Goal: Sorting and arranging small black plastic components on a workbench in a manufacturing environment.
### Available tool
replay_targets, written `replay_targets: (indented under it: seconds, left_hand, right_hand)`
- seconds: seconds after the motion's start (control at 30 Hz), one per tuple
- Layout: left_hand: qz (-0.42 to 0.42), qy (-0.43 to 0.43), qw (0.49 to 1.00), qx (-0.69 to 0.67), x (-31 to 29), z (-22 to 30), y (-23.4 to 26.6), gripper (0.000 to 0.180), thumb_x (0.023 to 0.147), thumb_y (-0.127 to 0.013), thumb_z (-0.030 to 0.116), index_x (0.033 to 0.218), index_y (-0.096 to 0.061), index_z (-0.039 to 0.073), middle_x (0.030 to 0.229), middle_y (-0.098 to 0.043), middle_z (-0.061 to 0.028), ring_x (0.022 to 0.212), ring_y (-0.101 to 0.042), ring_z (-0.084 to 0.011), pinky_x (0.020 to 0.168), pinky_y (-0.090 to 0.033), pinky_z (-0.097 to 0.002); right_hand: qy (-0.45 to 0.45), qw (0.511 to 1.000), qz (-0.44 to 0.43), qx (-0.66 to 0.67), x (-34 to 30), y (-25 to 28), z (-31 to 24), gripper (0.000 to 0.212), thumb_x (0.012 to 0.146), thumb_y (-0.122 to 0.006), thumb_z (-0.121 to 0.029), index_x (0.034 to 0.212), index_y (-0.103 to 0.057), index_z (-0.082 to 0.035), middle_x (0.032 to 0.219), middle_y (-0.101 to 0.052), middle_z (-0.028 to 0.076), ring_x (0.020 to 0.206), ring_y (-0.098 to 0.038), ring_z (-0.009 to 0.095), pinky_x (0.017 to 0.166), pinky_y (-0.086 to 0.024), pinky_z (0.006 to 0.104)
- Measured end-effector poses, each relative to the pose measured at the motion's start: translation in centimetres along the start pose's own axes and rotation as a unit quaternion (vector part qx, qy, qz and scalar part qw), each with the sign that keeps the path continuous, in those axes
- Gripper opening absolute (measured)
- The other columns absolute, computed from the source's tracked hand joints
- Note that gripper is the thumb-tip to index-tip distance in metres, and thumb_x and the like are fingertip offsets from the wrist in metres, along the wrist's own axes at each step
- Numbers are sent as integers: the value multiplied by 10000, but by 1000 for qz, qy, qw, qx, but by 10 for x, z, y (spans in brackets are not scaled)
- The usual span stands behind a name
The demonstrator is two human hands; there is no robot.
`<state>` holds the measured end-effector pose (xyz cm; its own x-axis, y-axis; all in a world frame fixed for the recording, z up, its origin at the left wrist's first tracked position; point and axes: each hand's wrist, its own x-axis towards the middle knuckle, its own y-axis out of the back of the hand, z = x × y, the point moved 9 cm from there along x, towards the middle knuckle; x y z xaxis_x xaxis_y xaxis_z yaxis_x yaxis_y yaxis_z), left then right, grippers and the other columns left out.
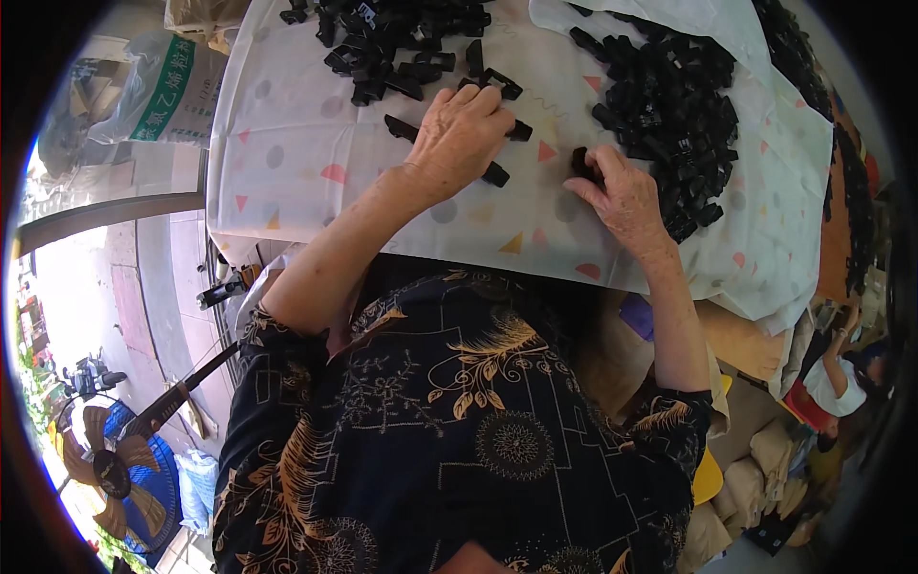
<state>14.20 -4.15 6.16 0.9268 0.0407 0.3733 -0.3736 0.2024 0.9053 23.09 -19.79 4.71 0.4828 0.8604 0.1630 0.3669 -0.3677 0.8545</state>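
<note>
Head fisheye, facing down, near table (296, 206); rim hard to read.

In the upper left of the frame, a clear plastic sack (122, 120) bears a green band (164, 88) with a single line of large, pale Chinese characters running diagonally along it. A small white mark stands on a black plastic piece (366, 12) at the top edge, left of centre, and light lettering marks the hub of the electric fan (112, 473) at lower left, both too small to read.
</note>
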Motion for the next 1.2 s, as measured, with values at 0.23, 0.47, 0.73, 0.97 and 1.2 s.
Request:
replay_targets:
  seconds: [0.23, 0.47, 0.73, 0.97, 1.2]
  left_hand:
    - [-37, 62, 994, -82, -6, -5, 9, 223, 821, -714, 132, 1027, -635, 99, 1020, -556, -67, 1005, -597, -265, 849, -496, -426]
    - [-127, 149, 969, -152, -16, -20, -16, 325, 837, -688, 143, 1138, -579, 85, 1096, -558, -122, 983, -637, -375, 836, -511, -488]
    - [-104, 152, 964, -192, -24, -14, -19, 332, 795, -683, 97, 1108, -579, 61, 1072, -569, -139, 961, -624, -383, 815, -514, -476]
    - [-89, 156, 964, -197, -24, -14, -17, 337, 779, -699, 83, 1093, -584, 48, 1056, -567, -137, 971, -613, -365, 804, -516, -456]
    - [-97, 155, 959, -214, -25, -18, -22, 337, 761, -682, 83, 1073, -557, 58, 1065, -558, -152, 975, -613, -393, 817, -506, -492]
  right_hand:
    - [175, 971, -34, -157, 7, 22, -32, 322, 882, -637, -58, 1202, -627, -84, 1202, -611, 114, 962, -644, 262, 812, -545, 344]
    - [147, 988, -32, -27, 18, 5, -30, 365, 809, -689, 23, 1161, -638, -60, 1094, -634, 115, 938, -639, 287, 792, -536, 353]
    - [210, 968, 136, 10, 30, -1, -76, 311, 737, -745, 1, 1036, -677, -47, 949, -635, 70, 847, -627, 263, 744, -529, 356]
    - [254, 959, 123, -26, 31, -11, -79, 292, 710, -703, 46, 998, -700, 2, 932, -636, 93, 793, -593, 263, 719, -517, 353]
    - [291, 948, 97, -89, 27, -21, -79, 333, 691, -706, -21, 1025, -713, -30, 964, -624, 60, 869, -591, 233, 745, -516, 336]
